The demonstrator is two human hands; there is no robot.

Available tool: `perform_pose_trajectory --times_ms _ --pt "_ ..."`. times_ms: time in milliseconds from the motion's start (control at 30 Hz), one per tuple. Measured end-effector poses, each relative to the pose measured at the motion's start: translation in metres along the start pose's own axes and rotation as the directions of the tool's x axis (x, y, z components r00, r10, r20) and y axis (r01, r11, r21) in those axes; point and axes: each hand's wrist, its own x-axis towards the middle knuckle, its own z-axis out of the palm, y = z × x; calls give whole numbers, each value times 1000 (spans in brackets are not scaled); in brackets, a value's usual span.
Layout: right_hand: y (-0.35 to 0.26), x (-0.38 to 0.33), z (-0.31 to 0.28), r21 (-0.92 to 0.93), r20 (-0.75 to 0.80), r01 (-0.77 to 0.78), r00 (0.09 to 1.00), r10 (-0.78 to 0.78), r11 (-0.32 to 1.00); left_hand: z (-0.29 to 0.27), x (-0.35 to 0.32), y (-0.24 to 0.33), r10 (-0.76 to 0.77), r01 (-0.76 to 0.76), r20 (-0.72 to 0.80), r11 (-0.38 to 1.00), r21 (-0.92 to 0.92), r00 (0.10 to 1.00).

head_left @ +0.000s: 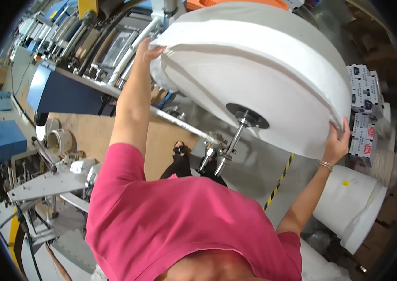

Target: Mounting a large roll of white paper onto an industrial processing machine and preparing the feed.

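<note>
Gripping a white roll [254, 84] from both sides, its metal shaft [234, 147] pointing toward the body

The left hand [149, 50] reaches far out and clasps the roll's rim, thumb over the edge; its other fingers are partly hidden. Between the hands, ahead of the body, the roll stands on edge and tilted, a broad disc with one flat face toward the person. Its axis follows the shaft, which leaves the black hub [261, 122] and points back and slightly left toward the pink shirt [194, 210]. Any shift of the roll seems to turn on that line. A metal bracket [213, 146] is just beside the shaft; whether it bears weight, I cannot tell. The right hand [337, 144] straddles the rim at lower right, thumb and fingers across its edge. The hands are well apart, the right one nearer the body.

Underneath, a tan floor area [95, 129] gives way to grey floor [250, 168], crossed by yellow-and-black tape [278, 182]. Around it come a blue housing [4, 140], a whitish bucket [60, 142] and a blue-sided machine [67, 91]; at far right are a second roll [348, 194], past the right forearm, and stacked boxes [365, 93].
</note>
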Motion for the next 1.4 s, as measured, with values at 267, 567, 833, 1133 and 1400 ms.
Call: perform_pose_trajectory --times_ms 267,567,833,1133,1400 --pt "38 3 -10 97 32 -133 991 130 986 32 10 22 138 -120 192 988 -101 972" --pt "76 -7 -26 19 141 -171 976 167 985 -27 7 -1 -17 70 -103 839 540 995" --pt "-19 8 -18 -183 35 301 954 -299 936 -82 -8 -9 160 72 -418 870 487 894" --pt "-165 19 58 -145 249 430 888 -387 891 -154 85 -23 -66 144 -421 977 157 905" --pt "-163 12 69 -309 230 304 943 -239 901 -182 156 -66 -187 170 -305 982 -82 934"
